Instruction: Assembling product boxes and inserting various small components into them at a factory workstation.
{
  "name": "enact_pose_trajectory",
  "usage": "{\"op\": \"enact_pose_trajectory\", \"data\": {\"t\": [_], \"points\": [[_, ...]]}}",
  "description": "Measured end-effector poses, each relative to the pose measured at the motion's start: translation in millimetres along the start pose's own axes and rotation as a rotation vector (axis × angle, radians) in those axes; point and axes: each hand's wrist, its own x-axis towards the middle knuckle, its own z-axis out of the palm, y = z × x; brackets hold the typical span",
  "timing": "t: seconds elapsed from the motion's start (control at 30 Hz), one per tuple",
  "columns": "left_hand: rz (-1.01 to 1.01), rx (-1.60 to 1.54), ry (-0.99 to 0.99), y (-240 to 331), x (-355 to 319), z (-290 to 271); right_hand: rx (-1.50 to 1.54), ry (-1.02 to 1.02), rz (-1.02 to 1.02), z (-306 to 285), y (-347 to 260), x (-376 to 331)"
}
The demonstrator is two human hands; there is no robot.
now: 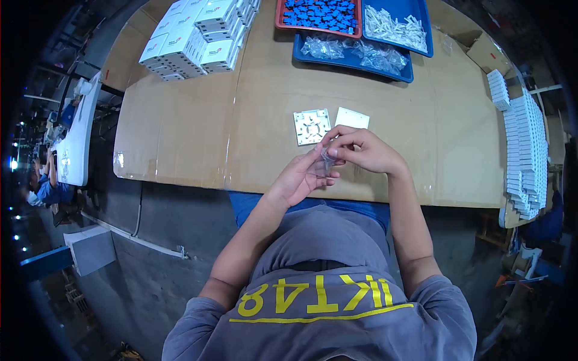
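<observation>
Both hands meet over the table's near edge, around a small clear plastic bag [326, 160]. My left hand [299, 177] is palm up with its fingers closed on the bag. From the other side, my right hand [366, 150] pinches the top of the same bag between thumb and forefinger. What the bag contains is too small to make out. Just beyond my hands lies an open white square plastic box base [312, 127] with slots and clips inside. Beside it on the right rests a flat white cover [352, 118], partly hidden by my right hand.
White boxes [180, 45] are stacked at the far left of the cardboard-covered table [180, 132]. At the back stand a red tray [279, 23] of blue parts, a blue tray [428, 36] of white parts and another blue tray [355, 65] of clear bags. White pieces [524, 144] pile up at right.
</observation>
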Motion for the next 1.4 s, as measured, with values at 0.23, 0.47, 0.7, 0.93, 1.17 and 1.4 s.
{"op": "enact_pose_trajectory", "data": {"t": [0.23, 0.47, 0.7, 0.93, 1.17, 1.4], "points": [[0.003, -0.018, -0.047, -3, 4, 5, -0.067, -0.096, 0.062, -2, -13, -3], [0.032, -0.023, -0.072, -9, 13, 3, -0.167, -0.266, 0.317, 4, -25, 7], [-0.012, -0.112, -0.074, -1, 16, 10, -0.010, -0.148, 0.192, -11, -22, 7], [-0.027, -0.075, -0.004, -8, 19, 4, -0.066, -0.256, 0.286, -12, -7, 13], [-0.085, -0.159, -0.098, -15, 11, -9, -0.262, 0.447, 0.012, -119, 31, 46], [-0.106, -0.045, -0.095, -18, 3, -7, -0.847, 1.044, 0.073, -241, 44, 87]]}}
